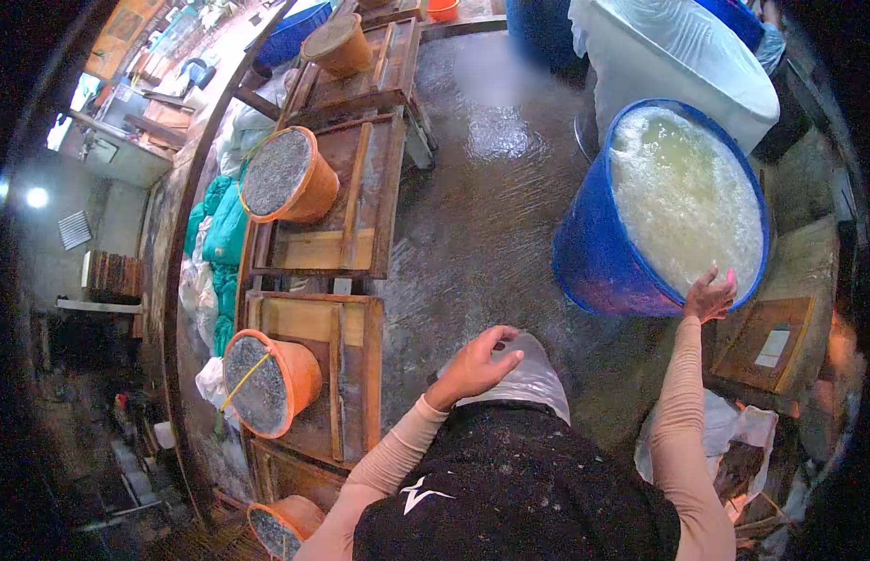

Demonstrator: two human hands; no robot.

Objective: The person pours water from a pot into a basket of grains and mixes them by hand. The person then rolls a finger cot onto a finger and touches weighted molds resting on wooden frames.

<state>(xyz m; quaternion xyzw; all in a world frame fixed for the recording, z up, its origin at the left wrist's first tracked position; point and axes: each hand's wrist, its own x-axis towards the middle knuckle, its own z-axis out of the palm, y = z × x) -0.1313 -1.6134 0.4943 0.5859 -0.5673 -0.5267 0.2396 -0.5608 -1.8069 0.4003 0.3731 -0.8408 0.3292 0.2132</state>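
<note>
Blue plastic barrel [584, 248], one, at the right of a wet floor [463, 234], filled almost to the rim with frothy, pale yellowish liquid [689, 192]. Right hand [711, 297], bare below a beige sleeve, at the barrel's near rim, fingers pointing over the liquid; whether they close on the rim cannot be told. Left hand [479, 365], in front of the body, thumb and fingers apart and curved, just above a whitish plastic apron [528, 379]; whether it touches the plastic cannot be told. Black shirt [538, 486] with a white star-like mark, worn by the person. White-lined tub [659, 65], beyond the barrel. Orange buckets on the left, among them one [318, 187] with grey contents and a nearer one [304, 381] with a yellow cord [246, 381] across its top, both on wooden frames [353, 374]. Teal bundles [228, 229], stacked behind them. Wooden panel [734, 351] bearing a white label, right of the right hand.
</note>
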